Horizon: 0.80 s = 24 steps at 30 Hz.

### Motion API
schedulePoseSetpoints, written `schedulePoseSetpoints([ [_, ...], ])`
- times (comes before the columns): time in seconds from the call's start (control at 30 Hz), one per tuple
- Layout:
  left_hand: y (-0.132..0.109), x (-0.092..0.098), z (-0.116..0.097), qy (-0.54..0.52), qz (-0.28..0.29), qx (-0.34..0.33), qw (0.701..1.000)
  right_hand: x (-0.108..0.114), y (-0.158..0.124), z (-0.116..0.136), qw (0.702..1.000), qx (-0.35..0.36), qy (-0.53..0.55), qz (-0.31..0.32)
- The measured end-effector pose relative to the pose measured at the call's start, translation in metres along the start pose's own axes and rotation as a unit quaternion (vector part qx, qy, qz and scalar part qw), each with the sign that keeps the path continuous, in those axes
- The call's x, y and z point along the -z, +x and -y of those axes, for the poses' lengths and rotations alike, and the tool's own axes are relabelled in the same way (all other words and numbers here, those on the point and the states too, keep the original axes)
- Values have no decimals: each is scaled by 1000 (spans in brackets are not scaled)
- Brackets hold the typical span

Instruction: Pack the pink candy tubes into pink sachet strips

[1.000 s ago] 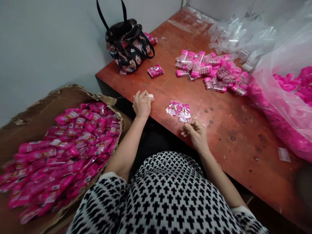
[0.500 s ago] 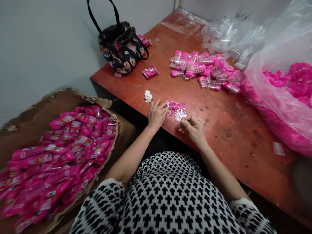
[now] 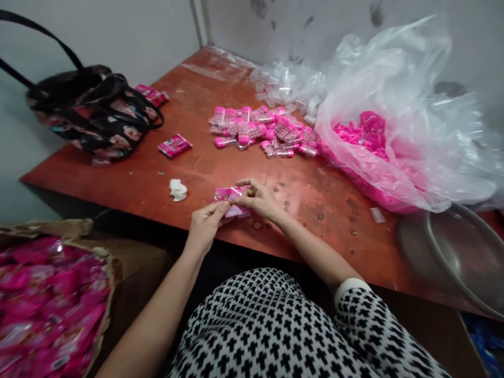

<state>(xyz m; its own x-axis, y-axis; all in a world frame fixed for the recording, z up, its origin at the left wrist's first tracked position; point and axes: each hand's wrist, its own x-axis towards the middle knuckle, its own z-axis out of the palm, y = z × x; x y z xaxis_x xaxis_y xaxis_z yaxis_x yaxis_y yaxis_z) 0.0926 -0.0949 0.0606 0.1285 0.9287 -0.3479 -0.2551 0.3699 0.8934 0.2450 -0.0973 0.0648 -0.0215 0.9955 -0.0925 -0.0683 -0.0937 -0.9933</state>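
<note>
At the near edge of the worn reddish-brown counter point(image 3: 315, 178), the left hand point(image 3: 205, 224) and right hand point(image 3: 258, 199) meet on small pink-printed clear plastic sachets point(image 3: 228, 194), the fingers of both pinched closed on them. A crumpled white tissue wad point(image 3: 178, 190) lies just left; a heap of pink-capped clear vials point(image 3: 260, 131) sits farther back

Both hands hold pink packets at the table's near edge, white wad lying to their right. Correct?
No. In the head view the white wad lies to their left, not right. The left hand and right hand do hold the pink packets at the near edge of the table.
</note>
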Motion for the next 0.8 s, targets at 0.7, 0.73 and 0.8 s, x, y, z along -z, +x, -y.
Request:
schedulePoseSetpoints([
  [0.7,3,-24,-4,-266,-83,153,948,175,16,28,691,-48,-675,-254],
  [0.73,3,-26,-3,-282,-89,159,942,163,7,28,731,-33,-631,-257],
  [0.8,3,-30,0,-307,-98,166,932,133,-15,27,843,-3,-482,-237],
])
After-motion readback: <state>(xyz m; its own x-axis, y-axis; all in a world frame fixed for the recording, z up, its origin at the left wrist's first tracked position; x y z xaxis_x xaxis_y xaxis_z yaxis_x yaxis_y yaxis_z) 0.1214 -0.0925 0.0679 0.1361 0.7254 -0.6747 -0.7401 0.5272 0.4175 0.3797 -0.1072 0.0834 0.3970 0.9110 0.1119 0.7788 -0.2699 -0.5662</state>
